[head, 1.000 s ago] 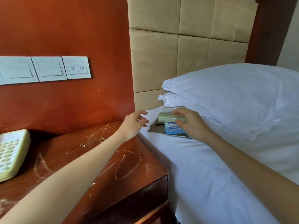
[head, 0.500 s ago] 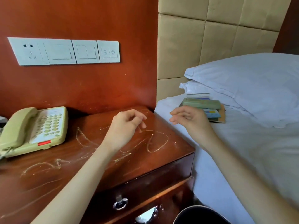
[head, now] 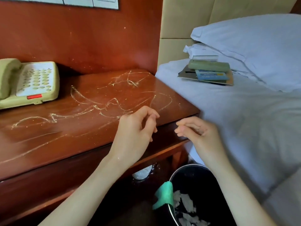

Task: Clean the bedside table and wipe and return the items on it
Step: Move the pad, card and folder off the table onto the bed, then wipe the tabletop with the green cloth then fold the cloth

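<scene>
Writing: I am reading nothing clearly; the blue card [head: 211, 75] on the bed is carrying print too small to make out, and the phone [head: 27, 83] is showing only keys and a red tab.
Bin: the dark bin [head: 175, 175] is standing below the front right corner of the bedside table [head: 78, 128]; it is holding grey scraps, and a green cloth [head: 163, 195] is hanging over its rim.
Remote: the green remote [head: 209, 65] is lying on top of a stack of cards on the bed, right of the table, its long axis running left to right, alongside the pillow [head: 254, 46].
Table: its top is carrying pale streaks and crumbs; the phone is sitting at its back left.
Left hand: my left hand [head: 136, 132] is hovering over the table's front right edge, fingers loosely curled, holding nothing.
Right hand: my right hand [head: 197, 132] is hovering just right of the table's front corner, fingers relaxed, holding nothing.
</scene>
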{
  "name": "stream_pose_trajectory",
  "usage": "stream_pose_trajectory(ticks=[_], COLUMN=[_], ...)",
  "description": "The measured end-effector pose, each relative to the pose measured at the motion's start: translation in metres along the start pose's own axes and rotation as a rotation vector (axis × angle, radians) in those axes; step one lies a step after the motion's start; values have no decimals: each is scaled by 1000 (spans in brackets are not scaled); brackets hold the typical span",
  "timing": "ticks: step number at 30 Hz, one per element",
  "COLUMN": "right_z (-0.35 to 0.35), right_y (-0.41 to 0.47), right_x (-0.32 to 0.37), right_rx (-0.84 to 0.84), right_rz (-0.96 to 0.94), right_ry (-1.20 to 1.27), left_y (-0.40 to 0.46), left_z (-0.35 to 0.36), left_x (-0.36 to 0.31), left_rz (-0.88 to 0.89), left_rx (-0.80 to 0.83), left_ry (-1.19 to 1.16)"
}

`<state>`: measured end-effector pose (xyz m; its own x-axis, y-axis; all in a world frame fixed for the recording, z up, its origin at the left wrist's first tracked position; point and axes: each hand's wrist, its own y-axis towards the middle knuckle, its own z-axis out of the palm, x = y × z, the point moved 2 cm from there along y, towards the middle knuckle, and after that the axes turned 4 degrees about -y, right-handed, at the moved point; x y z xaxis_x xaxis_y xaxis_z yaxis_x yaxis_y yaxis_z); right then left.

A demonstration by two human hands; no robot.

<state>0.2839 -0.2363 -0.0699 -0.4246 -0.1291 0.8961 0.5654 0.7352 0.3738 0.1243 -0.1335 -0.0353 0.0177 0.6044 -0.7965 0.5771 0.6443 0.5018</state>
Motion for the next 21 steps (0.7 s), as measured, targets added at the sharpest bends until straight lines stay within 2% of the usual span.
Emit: stream_pose_trajectory(ticks=[6,13,18,21], right_z=[-6,-6,-2,1], right_y=[-31,-64,-87,-99], right_x=[-44,-88,-117,-132], right_rx=[24,45,100,166], right_rz=[109,200,260,340], right_ry=[0,-23,-83,-186], left_y=[-38,-69,-90,-99], left_z=[28,63,79,85], left_x=[7,54,82,104], left_rz=[86,-90,-171,-273], left_rx=[221,442,473,559], left_ry=[101,258,335,382])
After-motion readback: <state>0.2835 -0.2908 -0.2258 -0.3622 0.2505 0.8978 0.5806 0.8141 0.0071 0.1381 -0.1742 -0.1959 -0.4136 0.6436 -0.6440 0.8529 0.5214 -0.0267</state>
